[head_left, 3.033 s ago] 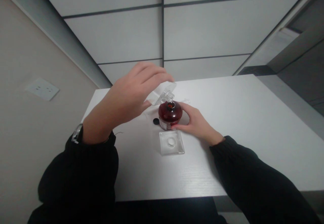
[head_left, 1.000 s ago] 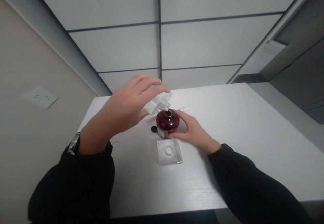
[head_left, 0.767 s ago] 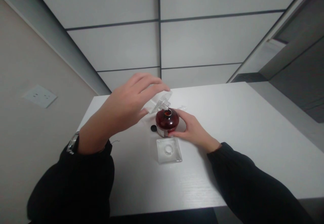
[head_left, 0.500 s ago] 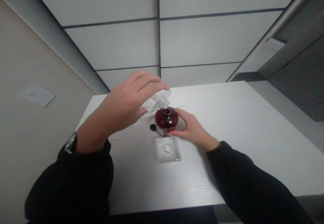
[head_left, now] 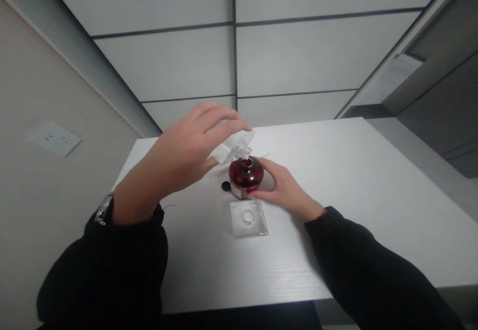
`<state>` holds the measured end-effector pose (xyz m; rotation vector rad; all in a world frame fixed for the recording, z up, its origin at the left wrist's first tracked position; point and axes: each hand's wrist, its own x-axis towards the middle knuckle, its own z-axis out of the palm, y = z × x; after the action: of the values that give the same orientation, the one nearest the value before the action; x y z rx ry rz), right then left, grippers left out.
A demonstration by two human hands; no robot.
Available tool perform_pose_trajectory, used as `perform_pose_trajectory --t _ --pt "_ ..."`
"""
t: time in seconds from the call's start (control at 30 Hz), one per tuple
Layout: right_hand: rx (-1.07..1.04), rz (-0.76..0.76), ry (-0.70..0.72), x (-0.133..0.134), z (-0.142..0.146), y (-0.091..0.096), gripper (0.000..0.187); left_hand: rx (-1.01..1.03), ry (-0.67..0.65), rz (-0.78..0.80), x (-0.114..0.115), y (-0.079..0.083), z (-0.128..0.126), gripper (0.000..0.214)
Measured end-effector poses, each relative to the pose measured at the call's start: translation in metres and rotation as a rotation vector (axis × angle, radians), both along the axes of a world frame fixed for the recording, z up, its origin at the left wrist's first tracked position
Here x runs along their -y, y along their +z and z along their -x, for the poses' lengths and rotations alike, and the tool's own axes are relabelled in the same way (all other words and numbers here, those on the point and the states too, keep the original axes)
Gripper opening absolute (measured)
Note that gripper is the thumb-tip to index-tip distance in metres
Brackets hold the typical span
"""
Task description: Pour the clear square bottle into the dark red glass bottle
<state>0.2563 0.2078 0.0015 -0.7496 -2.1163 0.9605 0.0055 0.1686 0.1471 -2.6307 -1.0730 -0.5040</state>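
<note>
My left hand (head_left: 197, 143) is closed around a clear glass bottle (head_left: 233, 150), tipped so that its neck points down to the right. The neck meets the open mouth of a round dark-red bottle (head_left: 245, 174); whether they touch I cannot tell. My right hand (head_left: 282, 190) grips the red bottle from its right side, thumb in front and fingers behind. A label shows on the red bottle's lower front. Beside it on the left lies a small black cap (head_left: 226, 186). In front sits a square clear glass piece (head_left: 249, 219) with a ring in its middle.
The white table (head_left: 336, 180) stands against white panelled doors (head_left: 179, 66) with dark strips. Behind the red bottle lies a small clear item (head_left: 269, 156), too faint to name. A thin dark thread lies near my left sleeve. A wall socket (head_left: 56, 139) is at the left.
Both hands hold the same bottles in nearly the same positions. The view has shifted very slightly.
</note>
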Motion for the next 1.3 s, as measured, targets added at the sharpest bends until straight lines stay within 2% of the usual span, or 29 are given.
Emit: perform_pose_trajectory --t 1.3 --pt "-0.001 -0.003 -0.013 0.001 0.0001 0.0016 0.079 -0.008 0.025 0.056 -0.0006 0.0023 -0.0004 0.06"
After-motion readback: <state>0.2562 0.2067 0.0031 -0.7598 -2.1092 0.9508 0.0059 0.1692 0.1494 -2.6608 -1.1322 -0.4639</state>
